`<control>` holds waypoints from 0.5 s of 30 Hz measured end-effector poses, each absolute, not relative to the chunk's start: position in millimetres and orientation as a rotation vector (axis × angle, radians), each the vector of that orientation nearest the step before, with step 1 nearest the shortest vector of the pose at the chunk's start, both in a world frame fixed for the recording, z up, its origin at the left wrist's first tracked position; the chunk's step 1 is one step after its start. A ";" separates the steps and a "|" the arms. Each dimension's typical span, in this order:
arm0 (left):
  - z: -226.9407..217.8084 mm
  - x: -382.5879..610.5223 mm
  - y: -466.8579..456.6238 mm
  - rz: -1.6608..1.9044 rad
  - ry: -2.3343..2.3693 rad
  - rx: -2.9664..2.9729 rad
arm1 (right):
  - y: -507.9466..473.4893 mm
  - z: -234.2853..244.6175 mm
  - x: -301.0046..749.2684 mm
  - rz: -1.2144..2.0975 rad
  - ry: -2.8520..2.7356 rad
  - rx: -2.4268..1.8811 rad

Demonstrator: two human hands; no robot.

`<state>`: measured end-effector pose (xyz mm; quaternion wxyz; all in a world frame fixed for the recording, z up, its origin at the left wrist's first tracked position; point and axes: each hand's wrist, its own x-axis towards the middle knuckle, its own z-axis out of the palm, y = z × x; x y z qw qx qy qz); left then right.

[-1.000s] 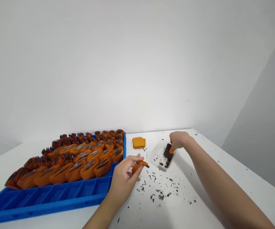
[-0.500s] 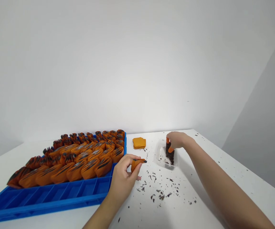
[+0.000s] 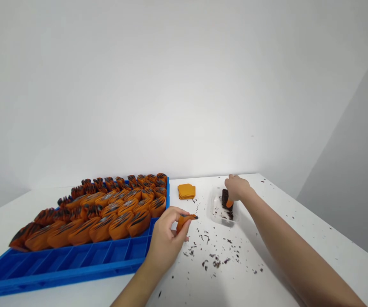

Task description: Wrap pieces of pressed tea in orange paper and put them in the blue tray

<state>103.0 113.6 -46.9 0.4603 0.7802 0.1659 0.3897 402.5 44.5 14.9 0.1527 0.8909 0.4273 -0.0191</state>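
Observation:
My left hand [image 3: 168, 232] is closed in a pinch on a small orange pouch [image 3: 182, 223] with a dark edge, just right of the blue tray. My right hand [image 3: 237, 187] is over a clear plastic container [image 3: 214, 211]. An orange cover sits on its thumb tip. The thumb lies against a dark block of shreds [image 3: 225, 197] standing in the container, and the other fingers are curled. Their tips are hidden, so I cannot make out what they pinch. Dark shreds also lie loose on the container's bottom.
At the left, a blue compartment tray [image 3: 59, 273] holds several rows of filled orange pouches [image 3: 120, 224]; its front row of compartments shows bare blue. A stack of yellow-orange pieces [image 3: 186, 191] lies behind my left hand. Dark crumbs [image 3: 216, 262] are scattered over the white table [image 3: 251, 281].
My right hand has shifted slightly on the dark block, its fingers more curled and its forefinger tip no longer visible. My left hand stays almost still with the orange pouch.

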 end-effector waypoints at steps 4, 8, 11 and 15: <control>-47.6 103.0 113.9 0.955 0.407 1.904 | 43.5 19.7 406.0 -0.088 1.271 2.530; -47.2 102.5 113.4 0.930 0.432 1.855 | 42.1 27.6 410.4 -0.167 1.295 2.500; -47.1 103.2 113.2 0.919 0.453 1.824 | 41.4 32.6 411.7 -0.215 1.312 2.491; -48.3 103.4 113.6 0.907 0.465 1.800 | 40.7 37.2 411.2 -0.237 1.352 2.508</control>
